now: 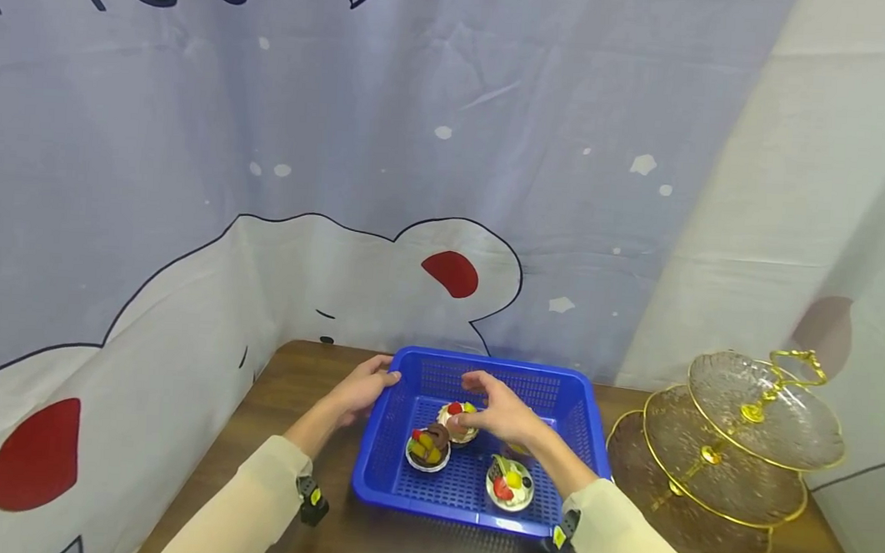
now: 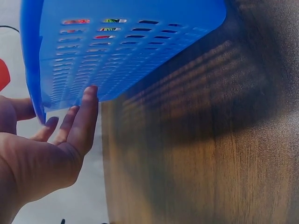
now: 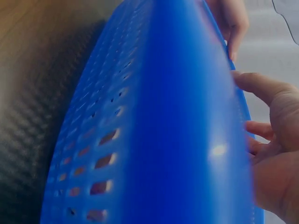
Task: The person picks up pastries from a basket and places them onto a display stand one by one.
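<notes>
The left hand (image 1: 361, 389) grips the blue basket (image 1: 415, 506) at its ten-o'clock rim; the right hand (image 1: 506, 412), fingers parted, apparently empty, hovers by the fruit-topped tart (image 1: 449, 413) at eleven o'clock inside, probably light, crushable, best held low by its sides.

The basket (image 1: 415, 506) looks glossy plastic, the table (image 1: 294, 386) wood-grained, the backdrop (image 1: 375, 123) cloth, the gold handle (image 1: 795, 355) shiny metal.

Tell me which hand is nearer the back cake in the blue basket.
The right: the right hand reaches into the blue basket, right at the back cake; the left hand is farther off, at the basket's left rim.
</notes>
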A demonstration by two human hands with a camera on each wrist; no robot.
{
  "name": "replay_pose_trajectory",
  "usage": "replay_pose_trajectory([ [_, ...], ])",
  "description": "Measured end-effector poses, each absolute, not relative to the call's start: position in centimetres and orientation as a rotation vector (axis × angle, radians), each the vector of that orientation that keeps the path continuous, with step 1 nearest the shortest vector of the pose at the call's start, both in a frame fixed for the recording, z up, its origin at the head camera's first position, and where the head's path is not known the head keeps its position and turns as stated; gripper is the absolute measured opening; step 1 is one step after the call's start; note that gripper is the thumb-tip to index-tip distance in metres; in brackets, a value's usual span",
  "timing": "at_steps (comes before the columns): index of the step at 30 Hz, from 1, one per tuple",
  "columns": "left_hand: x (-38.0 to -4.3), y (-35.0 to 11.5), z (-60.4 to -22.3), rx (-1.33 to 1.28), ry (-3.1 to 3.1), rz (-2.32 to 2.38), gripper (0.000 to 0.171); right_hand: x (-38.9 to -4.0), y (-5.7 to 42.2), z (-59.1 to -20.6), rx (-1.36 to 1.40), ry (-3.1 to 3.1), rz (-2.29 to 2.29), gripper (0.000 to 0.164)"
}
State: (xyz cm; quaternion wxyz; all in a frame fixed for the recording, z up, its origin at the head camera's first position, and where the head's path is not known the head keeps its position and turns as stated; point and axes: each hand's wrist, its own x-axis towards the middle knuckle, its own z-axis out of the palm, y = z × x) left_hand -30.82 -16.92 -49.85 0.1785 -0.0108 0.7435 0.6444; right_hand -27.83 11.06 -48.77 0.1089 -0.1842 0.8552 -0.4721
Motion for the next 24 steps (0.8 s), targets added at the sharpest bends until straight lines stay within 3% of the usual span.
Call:
replay_pose_trajectory([
  [24,-30.5,-16.6,-49.8,-0.017,2.104,1.858,0.043,-27.4,9.5,-50.1,-0.557,2.58,-1.201,0.07],
])
